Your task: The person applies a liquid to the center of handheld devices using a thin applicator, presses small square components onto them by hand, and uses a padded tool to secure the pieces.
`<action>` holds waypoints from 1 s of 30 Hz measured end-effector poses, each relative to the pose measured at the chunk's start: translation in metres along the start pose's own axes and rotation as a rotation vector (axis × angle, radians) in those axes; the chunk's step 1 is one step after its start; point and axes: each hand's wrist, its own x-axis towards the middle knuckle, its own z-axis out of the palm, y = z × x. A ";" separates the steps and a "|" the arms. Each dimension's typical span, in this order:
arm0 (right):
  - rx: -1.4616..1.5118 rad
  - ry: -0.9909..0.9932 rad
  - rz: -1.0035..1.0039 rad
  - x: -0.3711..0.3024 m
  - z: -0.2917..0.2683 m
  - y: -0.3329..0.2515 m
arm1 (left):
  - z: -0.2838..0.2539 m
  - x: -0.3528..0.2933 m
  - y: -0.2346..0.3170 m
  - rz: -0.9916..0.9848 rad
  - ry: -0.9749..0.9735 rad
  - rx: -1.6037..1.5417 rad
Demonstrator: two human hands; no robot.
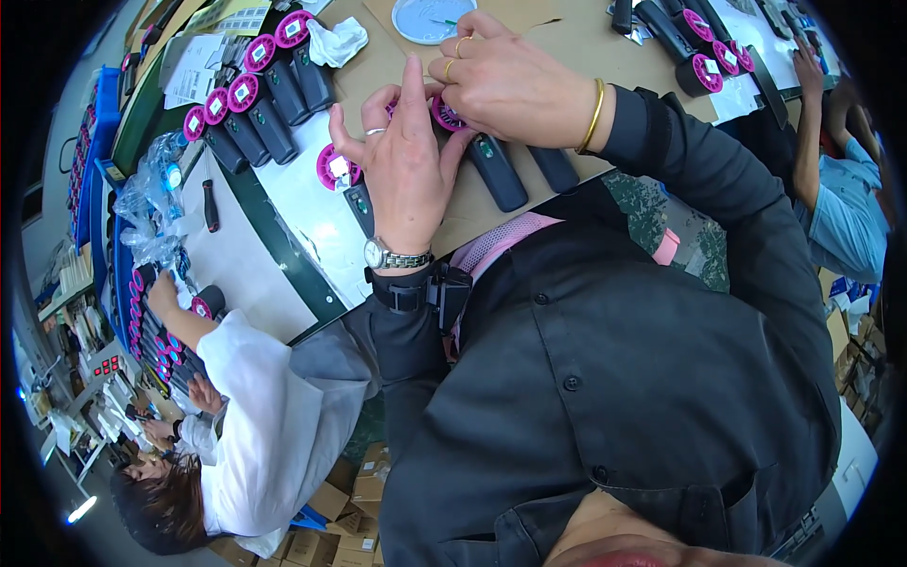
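Note:
My left hand, with a watch at the wrist, has its thumb against a black handheld device with a pink round head. One of its fingers sticks up straight and the outer ones curl. Over the pink head, my right hand has its fingers bent together; its fingertips and whatever they pinch are hidden. Beside my left hand lies a similar device with a pink wheel-like head, its handle partly covered. Another black handle rests to the right, its top under my right wrist.
Several pink-headed devices lie in rows at left, more at far right. A round dish and crumpled white tissue are at the back. A screwdriver lies near clear plastic bags. Co-workers sit on both sides.

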 end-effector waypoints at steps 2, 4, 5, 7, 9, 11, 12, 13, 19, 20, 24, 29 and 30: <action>-0.026 -0.033 -0.010 -0.001 -0.001 -0.001 | 0.001 0.000 0.000 -0.010 0.000 0.010; 0.047 0.071 -0.028 -0.010 0.006 -0.007 | 0.001 -0.001 0.000 -0.015 0.005 0.018; 0.084 0.124 -0.038 -0.014 0.008 -0.009 | 0.001 0.000 0.000 -0.004 0.007 0.023; 0.082 0.136 -0.020 -0.019 0.010 -0.011 | 0.000 0.000 0.001 0.015 0.013 0.033; 0.085 0.158 0.025 -0.021 0.011 -0.013 | -0.009 -0.005 -0.001 -0.006 0.007 0.026; 0.105 0.211 0.072 -0.021 0.011 -0.017 | -0.021 -0.011 -0.002 -0.041 -0.016 -0.002; 0.127 0.260 0.125 -0.021 0.010 -0.018 | -0.026 -0.012 -0.005 -0.039 -0.011 -0.003; 0.155 0.309 0.177 -0.022 0.009 -0.022 | -0.035 -0.016 -0.008 -0.054 0.013 -0.038; 0.204 0.344 0.185 0.008 0.009 -0.044 | -0.046 -0.024 -0.022 -0.110 0.027 -0.065; 0.201 0.329 0.190 0.013 0.011 -0.047 | -0.044 -0.023 -0.024 -0.112 0.030 -0.064; 0.169 0.322 0.203 0.022 0.013 -0.050 | -0.041 -0.023 -0.028 -0.089 0.036 -0.025; 0.092 0.368 0.158 0.023 0.019 -0.038 | -0.037 -0.020 -0.032 -0.078 0.019 -0.011; 0.092 0.367 0.157 0.024 0.021 -0.037 | -0.036 -0.018 -0.032 -0.062 0.037 -0.010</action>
